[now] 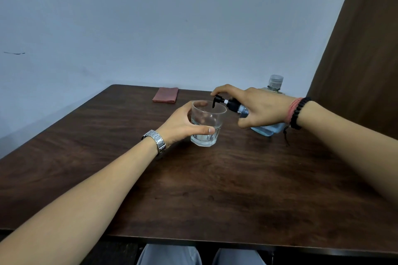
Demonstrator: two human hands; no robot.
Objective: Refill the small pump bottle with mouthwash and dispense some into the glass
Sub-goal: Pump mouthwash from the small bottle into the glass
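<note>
A clear faceted glass [206,123] stands on the dark wooden table [215,189], and my left hand [183,123] grips it from the left side. My right hand [258,107] holds the small pump bottle [233,105], tilted toward the glass. Its black nozzle hangs over the glass rim, and my index finger lies on top of the pump head. Behind my right hand stands the large mouthwash bottle [273,84] with a clear ribbed cap and blue liquid showing below my palm. A little clear liquid seems to lie in the bottom of the glass.
A folded reddish cloth [165,94] lies near the table's far edge. A pale wall stands behind the table and a brown curtain [355,49] hangs at the right. My knees show below the table's front edge.
</note>
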